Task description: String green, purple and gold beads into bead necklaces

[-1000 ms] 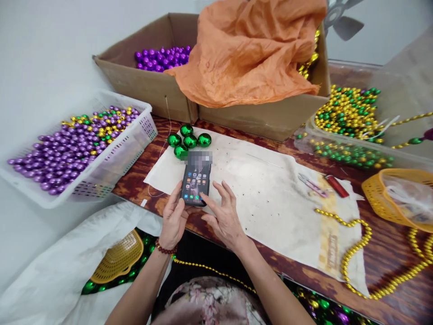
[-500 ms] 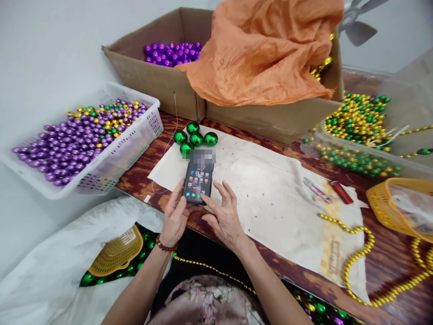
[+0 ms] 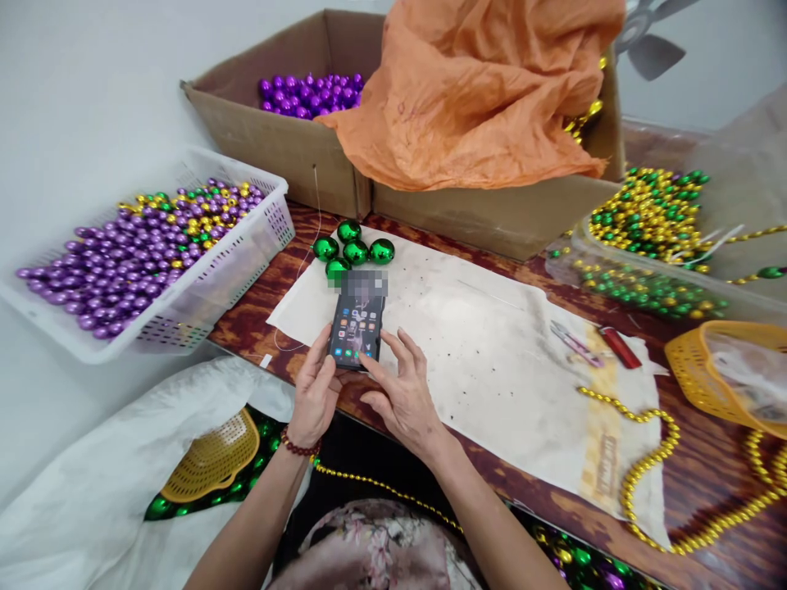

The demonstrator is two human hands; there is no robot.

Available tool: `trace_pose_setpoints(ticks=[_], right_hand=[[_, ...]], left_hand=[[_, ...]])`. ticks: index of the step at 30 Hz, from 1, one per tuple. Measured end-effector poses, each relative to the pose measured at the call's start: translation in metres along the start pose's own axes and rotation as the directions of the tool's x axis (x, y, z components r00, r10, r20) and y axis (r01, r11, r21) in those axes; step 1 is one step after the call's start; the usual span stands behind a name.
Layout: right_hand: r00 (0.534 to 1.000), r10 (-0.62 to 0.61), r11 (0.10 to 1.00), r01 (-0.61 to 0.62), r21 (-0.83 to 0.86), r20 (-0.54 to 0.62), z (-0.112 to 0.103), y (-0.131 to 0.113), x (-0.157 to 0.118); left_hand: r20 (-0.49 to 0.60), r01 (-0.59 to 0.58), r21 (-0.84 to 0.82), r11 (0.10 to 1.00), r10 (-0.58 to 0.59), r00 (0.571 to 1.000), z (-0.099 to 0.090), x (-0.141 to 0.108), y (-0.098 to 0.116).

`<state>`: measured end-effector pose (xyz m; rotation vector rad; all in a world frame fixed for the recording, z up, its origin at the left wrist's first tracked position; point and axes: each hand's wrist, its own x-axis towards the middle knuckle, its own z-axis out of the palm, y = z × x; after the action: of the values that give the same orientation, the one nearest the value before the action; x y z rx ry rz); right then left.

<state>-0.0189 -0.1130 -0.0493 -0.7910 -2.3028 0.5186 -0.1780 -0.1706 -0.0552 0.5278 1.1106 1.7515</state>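
Observation:
My left hand [image 3: 316, 393] is closed around the lower left edge of a black smartphone [image 3: 357, 328], its lit screen showing rows of app icons. The top of the screen is blurred out. My right hand [image 3: 402, 389] has its fingers apart, with the index fingertip at the bottom of the screen and nothing held. Just beyond the phone, several shiny green balls [image 3: 355, 251] lie in a cluster on a white cloth [image 3: 492, 352]. A string of gold beads [image 3: 636, 483] curves over the cloth's right end.
A white basket [image 3: 215, 279] of purple, gold and green beads stands left. Behind is a cardboard box [image 3: 479, 221] under orange cloth [image 3: 479, 106]. Pliers [image 3: 578, 344], a red-handled tool [image 3: 620, 348], a yellow basket [image 3: 701, 377] and a clear bead bin [image 3: 652, 279] are right.
The phone and both hands have shifted very slightly left in view. My right index finger stays at the lower part of the screen, still pointing at the bottom icons.

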Motion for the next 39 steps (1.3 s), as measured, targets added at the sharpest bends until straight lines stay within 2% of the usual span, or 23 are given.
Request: trace_pose_setpoints(ticks=[6, 17, 28, 35, 39], right_hand=[[0.997, 0.036, 0.998, -0.033, 0.044, -0.062, -0.003, 0.005, -0.002], [0.994, 0.068, 0.997, -0.066, 0.026, -0.087, 0.003, 0.013, 0.001], [0.995, 0.05, 0.999, -0.051, -0.011, -0.081, -0.005, 0.02, 0.027], [0.994, 0.003, 0.997, -0.012, -0.079, -0.11, -0.007, 0.02, 0.044], [0.997, 0.029, 0.988, -0.039, -0.148, -0.073, -0.011, 0.021, 0.057]], left_hand=[[0.0, 0.003, 0.015, 1.0, -0.003, 1.0, -0.004, 0.002, 0.003], [0.025, -0.012, -0.015, 1.0, 0.013, 1.0, -0.006, 0.004, 0.009], [0.068, 0.006, -0.012, 1.0, -0.005, 0.998, -0.005, 0.001, 0.016], [0.057, 0.008, 0.07, 0.998, -0.012, 0.998, -0.006, -0.001, 0.016], [0.066, 0.006, 0.096, 0.995, -0.013, 0.998, -0.006, -0.003, 0.015]])
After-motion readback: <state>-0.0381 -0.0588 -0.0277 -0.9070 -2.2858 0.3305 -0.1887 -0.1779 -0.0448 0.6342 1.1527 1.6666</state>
